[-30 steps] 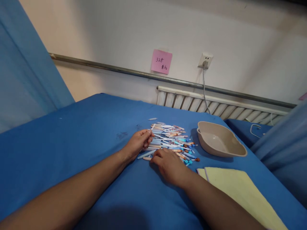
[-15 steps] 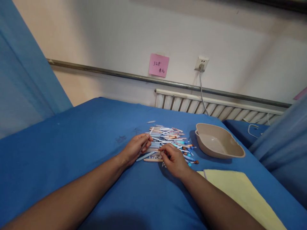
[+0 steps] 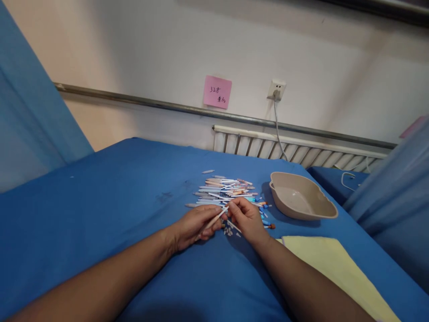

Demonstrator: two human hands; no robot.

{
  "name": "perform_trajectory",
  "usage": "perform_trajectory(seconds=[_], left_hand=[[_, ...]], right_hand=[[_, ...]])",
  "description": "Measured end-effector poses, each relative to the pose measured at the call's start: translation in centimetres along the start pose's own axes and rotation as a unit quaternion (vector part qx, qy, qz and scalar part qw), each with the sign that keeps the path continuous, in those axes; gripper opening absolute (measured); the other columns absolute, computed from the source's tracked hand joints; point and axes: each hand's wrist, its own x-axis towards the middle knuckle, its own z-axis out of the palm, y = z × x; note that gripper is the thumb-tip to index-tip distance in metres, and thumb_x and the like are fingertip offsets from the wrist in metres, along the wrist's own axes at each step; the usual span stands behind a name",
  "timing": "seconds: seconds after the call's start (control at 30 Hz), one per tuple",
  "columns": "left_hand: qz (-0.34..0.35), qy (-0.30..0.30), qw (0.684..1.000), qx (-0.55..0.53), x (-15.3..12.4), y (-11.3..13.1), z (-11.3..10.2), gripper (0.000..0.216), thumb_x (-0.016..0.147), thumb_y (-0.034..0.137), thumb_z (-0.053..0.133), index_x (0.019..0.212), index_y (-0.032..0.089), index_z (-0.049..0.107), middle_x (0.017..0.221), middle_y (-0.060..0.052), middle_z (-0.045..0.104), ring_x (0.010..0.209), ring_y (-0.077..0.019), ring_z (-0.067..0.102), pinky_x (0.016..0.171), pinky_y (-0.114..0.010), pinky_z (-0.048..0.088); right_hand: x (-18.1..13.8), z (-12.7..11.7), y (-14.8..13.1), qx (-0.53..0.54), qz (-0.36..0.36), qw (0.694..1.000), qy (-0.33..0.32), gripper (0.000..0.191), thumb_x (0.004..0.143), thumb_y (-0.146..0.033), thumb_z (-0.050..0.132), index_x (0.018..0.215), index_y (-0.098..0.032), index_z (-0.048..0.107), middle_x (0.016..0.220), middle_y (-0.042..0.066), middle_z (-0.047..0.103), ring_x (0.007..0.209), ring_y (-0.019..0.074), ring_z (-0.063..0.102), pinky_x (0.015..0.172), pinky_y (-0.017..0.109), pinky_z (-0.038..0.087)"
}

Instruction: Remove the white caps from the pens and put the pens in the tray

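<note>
In my left hand (image 3: 197, 223) lies a pen barrel (image 3: 212, 222), peach-coloured, with a thin white stick (image 3: 224, 210) pointing out of its upper end. My right hand (image 3: 246, 219) is closed in a pinch at the tip of that stick; anything small between its fingertips is hidden. Just beyond both hands spreads a pile of pen parts (image 3: 209, 195): pale barrels, white sticks and coloured pieces. Below the fingers, several small white tips (image 3: 228, 231) lie loose on the blue cloth.
A beige plastic basin (image 3: 301, 199) stands to the right of the pile. Nearer me lies a folded yellow cloth (image 3: 321, 259). The blue-covered surface (image 3: 134, 188) meets a wall with a radiator (image 3: 254, 143) and a plugged-in socket (image 3: 276, 89). Blue curtains (image 3: 30, 98) hang at both sides.
My left hand has come down and nearer to me with the pen barrel. My right hand has lifted from the parts, and its fingertips now meet the white stick's end.
</note>
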Motion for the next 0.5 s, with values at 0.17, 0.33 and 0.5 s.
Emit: perform_trajectory(seconds=[0.17,0.33,0.5], left_hand=[[0.019,-0.011,1.000,0.007,0.0,-0.1,-0.3,0.029,0.082,0.046,0.057,0.083,0.017,0.053,0.058,0.005,0.047,0.036,-0.0026,0.028,0.034,-0.016,0.014],[-0.005,-0.012,1.000,-0.005,0.1,-0.1,-0.4,0.029,0.083,0.045,0.055,0.081,0.016,0.053,0.057,0.006,0.046,0.037,-0.0028,0.028,0.035,-0.017,0.013],[-0.031,-0.010,0.999,-0.021,0.3,0.2,-0.5,0.026,0.080,0.042,0.057,0.080,0.016,0.052,0.056,0.006,0.046,0.037,-0.0030,0.029,0.036,-0.016,0.013]], right_hand=[[0.3,0.1,0.2,0.010,0.014,1.000,0.004,0.033,0.082,-0.049,0.056,0.072,-0.018,0.054,0.057,-0.004,0.052,0.045,0.0068,0.041,0.044,0.019,0.032],[0.3,0.0,0.0,0.012,0.030,0.999,0.007,0.042,0.085,-0.056,0.047,0.070,-0.017,0.054,0.058,-0.003,0.051,0.046,0.0074,0.043,0.042,0.019,0.031],[1.1,-0.8,0.5,0.072,0.032,0.995,0.059,0.040,0.082,-0.056,0.050,0.081,-0.017,0.058,0.064,-0.002,0.054,0.047,0.0074,0.043,0.042,0.019,0.034]])
